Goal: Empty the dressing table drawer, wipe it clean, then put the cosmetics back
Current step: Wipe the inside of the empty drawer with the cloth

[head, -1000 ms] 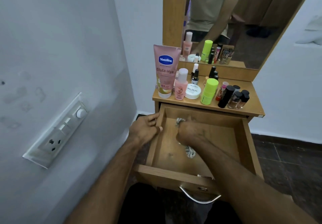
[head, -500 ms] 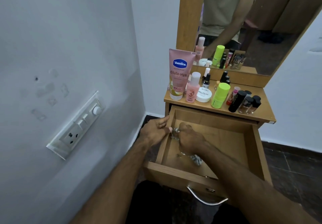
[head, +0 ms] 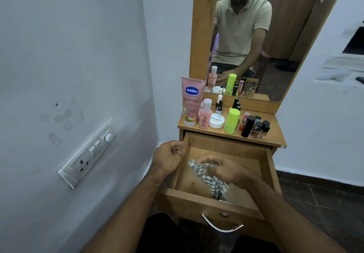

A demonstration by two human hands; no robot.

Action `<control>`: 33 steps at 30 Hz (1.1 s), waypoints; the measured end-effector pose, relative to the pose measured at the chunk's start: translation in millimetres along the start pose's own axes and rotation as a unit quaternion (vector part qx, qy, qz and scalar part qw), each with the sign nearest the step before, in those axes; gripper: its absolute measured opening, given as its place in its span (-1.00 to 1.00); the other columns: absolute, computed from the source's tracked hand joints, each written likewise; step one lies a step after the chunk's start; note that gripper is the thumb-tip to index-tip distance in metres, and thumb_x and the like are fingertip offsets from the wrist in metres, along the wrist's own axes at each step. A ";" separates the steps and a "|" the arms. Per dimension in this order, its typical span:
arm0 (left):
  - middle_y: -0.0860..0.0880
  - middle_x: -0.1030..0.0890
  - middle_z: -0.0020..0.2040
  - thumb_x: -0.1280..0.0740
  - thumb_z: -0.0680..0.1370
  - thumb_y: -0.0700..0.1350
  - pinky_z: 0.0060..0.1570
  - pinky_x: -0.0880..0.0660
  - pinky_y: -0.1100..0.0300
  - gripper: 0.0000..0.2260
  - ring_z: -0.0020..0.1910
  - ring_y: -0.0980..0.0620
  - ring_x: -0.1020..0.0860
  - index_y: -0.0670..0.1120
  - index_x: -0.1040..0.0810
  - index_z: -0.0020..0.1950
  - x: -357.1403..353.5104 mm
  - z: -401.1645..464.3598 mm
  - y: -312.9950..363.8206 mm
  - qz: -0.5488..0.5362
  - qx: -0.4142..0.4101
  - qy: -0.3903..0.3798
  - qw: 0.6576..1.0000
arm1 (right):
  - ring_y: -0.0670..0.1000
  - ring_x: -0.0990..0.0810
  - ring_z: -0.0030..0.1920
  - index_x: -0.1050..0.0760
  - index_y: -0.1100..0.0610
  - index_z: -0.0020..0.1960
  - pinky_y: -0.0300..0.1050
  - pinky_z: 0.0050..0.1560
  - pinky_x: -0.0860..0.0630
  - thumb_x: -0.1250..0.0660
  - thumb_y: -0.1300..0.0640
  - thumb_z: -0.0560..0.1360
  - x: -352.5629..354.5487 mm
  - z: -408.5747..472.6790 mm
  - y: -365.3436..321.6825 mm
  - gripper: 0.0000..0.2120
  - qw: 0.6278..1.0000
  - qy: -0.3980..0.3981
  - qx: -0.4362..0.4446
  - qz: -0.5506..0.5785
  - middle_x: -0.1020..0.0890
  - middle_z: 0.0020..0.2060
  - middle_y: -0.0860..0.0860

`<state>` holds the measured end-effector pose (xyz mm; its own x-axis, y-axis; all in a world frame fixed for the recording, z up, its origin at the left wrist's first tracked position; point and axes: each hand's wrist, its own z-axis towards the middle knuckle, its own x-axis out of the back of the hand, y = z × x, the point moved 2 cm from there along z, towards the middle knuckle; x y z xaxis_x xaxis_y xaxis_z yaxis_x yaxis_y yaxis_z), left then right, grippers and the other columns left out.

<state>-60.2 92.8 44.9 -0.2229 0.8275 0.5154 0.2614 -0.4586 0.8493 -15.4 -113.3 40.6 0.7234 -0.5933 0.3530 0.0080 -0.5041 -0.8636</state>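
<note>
The wooden drawer of the dressing table is pulled out, and only a cloth is inside it. My right hand grips that grey-and-white checked cloth over the drawer floor. My left hand is curled at the drawer's left wall, with the fingertips by its top edge. On the table top stand the cosmetics: a pink Vaseline tube, a pink bottle, a white jar, a lime-green bottle and several small dark bottles.
A mirror rises behind the cosmetics and reflects a person. A white wall with a switch and socket panel runs close along the left. The drawer's metal handle sticks out in front, above a dark tiled floor.
My right hand has slid with the cloth from the drawer's back left toward its middle, and more of the cloth shows. The head camera has tilted up, bringing more of the mirror into view.
</note>
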 end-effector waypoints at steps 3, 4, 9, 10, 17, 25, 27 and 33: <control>0.09 -0.71 -0.02 -0.35 0.61 0.00 0.15 -0.61 -0.01 -0.87 0.02 0.06 -0.65 0.03 -0.69 0.02 -1.3 -7.0 19.8 -0.005 0.000 0.003 1.000 | -0.06 -0.66 -0.22 -0.56 0.10 0.14 -0.17 -0.26 -0.59 -0.38 0.32 0.55 21.5 -17.7 0.3 -0.78 0.991 0.083 0.010 0.104 -0.68 -0.01 0.10; 0.07 -0.72 -0.10 -0.36 0.59 0.15 0.07 -0.63 0.00 -0.77 -0.07 0.04 -0.67 0.02 -0.69 -0.04 -3.8 -9.9 29.1 -0.007 0.012 -0.021 1.000 | -0.07 -0.66 -0.23 -0.55 0.10 0.12 -0.17 -0.26 -0.59 -0.40 0.31 0.54 24.0 -22.5 -1.5 -0.79 0.988 0.118 0.024 0.097 -0.68 -0.02 0.10; 0.00 -0.75 -0.14 -0.42 0.51 0.25 -0.17 -0.67 0.15 -0.62 -0.16 0.03 -0.73 -0.06 -0.72 0.00 -30.8 -14.2 70.6 -0.152 0.055 -0.136 0.977 | 0.02 -0.63 0.02 -0.55 -0.02 0.03 -0.16 -0.06 -0.60 -0.48 0.28 0.48 17.8 -38.5 -14.6 -0.74 0.965 0.233 0.121 -0.007 -0.53 0.07 0.01; -0.04 -0.75 -0.10 -0.44 0.55 0.10 -0.09 -0.67 0.09 -0.73 -0.12 0.00 -0.73 -0.10 -0.71 0.01 -35.4 -13.0 76.1 -0.163 0.046 -0.124 0.978 | 0.00 -0.61 0.07 -0.56 -0.02 0.03 -0.14 0.03 -0.60 -0.51 0.26 0.46 17.5 -40.7 -14.9 -0.74 0.962 0.236 0.137 -0.007 -0.50 0.08 -0.01; -0.03 -0.72 0.05 -0.31 0.64 -0.16 0.20 -0.59 -0.04 -0.83 0.07 -0.03 -0.67 -0.06 -0.66 0.17 -37.0 -10.9 99.5 -0.139 -0.028 -0.110 0.984 | -0.06 -0.62 0.09 -0.51 -0.02 0.13 -0.12 -0.02 -0.65 -0.57 -0.11 0.39 38.3 -54.6 -5.2 -0.59 0.948 0.277 0.111 0.112 -0.57 0.13 0.00; 0.02 -0.72 0.00 -0.28 0.67 -0.12 0.12 -0.62 -0.03 -0.86 0.03 0.01 -0.68 0.01 -0.63 0.13 -47.4 -8.4 126.3 -0.146 -0.114 -0.106 0.977 | 0.02 -0.73 -0.08 -0.55 0.01 0.21 -0.16 -0.17 -0.63 -0.56 0.09 0.45 61.3 -62.8 -13.8 -0.63 0.928 0.286 0.151 0.186 -0.66 0.02 0.07; 0.05 -0.72 -0.01 -0.29 0.67 -0.11 0.08 -0.64 -0.03 -0.86 0.00 0.03 -0.68 0.06 -0.64 0.11 -50.0 -5.4 127.6 -0.138 -0.132 -0.105 0.976 | 0.04 -0.73 -0.05 -0.55 0.02 0.24 -0.04 -0.06 -0.66 -0.54 0.14 0.47 66.7 -65.5 -12.8 -0.62 0.931 0.273 0.147 0.191 -0.65 0.07 0.08; 0.14 -0.71 -0.04 -0.29 0.67 -0.09 -0.03 -0.62 0.14 -0.83 -0.04 0.14 -0.68 0.15 -0.64 0.08 -56.7 -5.8 132.0 -0.144 -0.164 -0.107 0.970 | 0.03 -0.72 0.00 -0.57 0.07 0.27 -0.15 -0.10 -0.62 -0.42 0.40 0.47 78.9 -67.4 -14.2 -0.57 0.916 0.257 0.165 0.261 -0.67 0.09 0.11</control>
<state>-18.4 -16.6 128.4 -0.0338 0.9689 0.2452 -0.1031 -0.2474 0.9634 -4.9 -195.2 104.9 0.2691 -0.9589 -0.0901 0.0230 0.0999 -0.9947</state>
